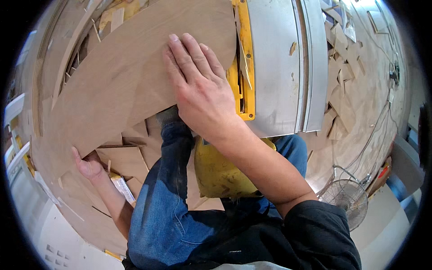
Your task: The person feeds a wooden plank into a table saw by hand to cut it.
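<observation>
A large thin brown wooden sheet (121,85) with a curved right end spans the upper left and overlaps the edge of a metal saw table (274,67). My right hand (202,92) lies flat on the sheet near that end, fingers stretched forward. At the sheet's near left corner is my left hand (90,168), its thumb up along the edge and its other fingers mostly hidden underneath. Right of my right hand runs a yellow slotted insert (251,85) in the metal top. A thin pointed wood sliver (245,65) lies across it.
Below the metal top, between my legs, sits a yellow housing (225,175). Wood offcuts (342,85) are scattered on the right, and more scrap pieces (123,162) lie under the sheet. A wire-caged fan (345,200) stands at lower right, with loose cables (382,119) beyond it.
</observation>
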A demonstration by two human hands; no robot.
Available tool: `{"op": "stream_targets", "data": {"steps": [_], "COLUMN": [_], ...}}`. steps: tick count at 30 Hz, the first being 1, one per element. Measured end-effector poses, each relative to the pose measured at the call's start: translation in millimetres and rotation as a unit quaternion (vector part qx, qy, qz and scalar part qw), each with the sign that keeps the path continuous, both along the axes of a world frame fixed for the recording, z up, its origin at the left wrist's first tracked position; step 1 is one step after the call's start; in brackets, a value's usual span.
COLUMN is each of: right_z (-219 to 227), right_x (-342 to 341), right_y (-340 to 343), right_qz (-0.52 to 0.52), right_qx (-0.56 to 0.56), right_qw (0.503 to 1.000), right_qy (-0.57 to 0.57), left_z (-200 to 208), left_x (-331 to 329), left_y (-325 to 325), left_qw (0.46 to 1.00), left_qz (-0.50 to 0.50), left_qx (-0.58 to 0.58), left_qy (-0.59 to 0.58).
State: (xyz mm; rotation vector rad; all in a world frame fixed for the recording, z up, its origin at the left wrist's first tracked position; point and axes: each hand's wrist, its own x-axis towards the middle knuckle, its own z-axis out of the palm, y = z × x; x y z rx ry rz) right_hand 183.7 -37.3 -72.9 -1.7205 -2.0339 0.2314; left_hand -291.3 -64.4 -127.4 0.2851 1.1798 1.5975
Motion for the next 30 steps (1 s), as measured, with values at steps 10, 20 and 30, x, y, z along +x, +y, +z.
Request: {"op": "stream_targets", "data": {"steps": [10,20,30], "right_z": [-6.4,-2.4,-0.6], "right_x": [1.8,3.3,0.5], "right_y": [20.0,10.4,3.5], "right_qz": [0.004,-0.008,-0.012], "right_qx": [0.048,0.011,-0.006], "right_qw": [0.998,0.999,1.0], "right_qy": [-0.038,-0.03,-0.01], "left_z": [-4.8,-2.6,-1.7], "left_x": [17.9,32.0,21.6], "left_y": [20.6,15.1,5.9], "left_qw": [0.998,0.996,0.998], "left_qz": [0.042,0.043,0.045], "left_qx": [-0.015,-0.028,-0.016], "left_qy": [0.052,0.074,0.05]}}
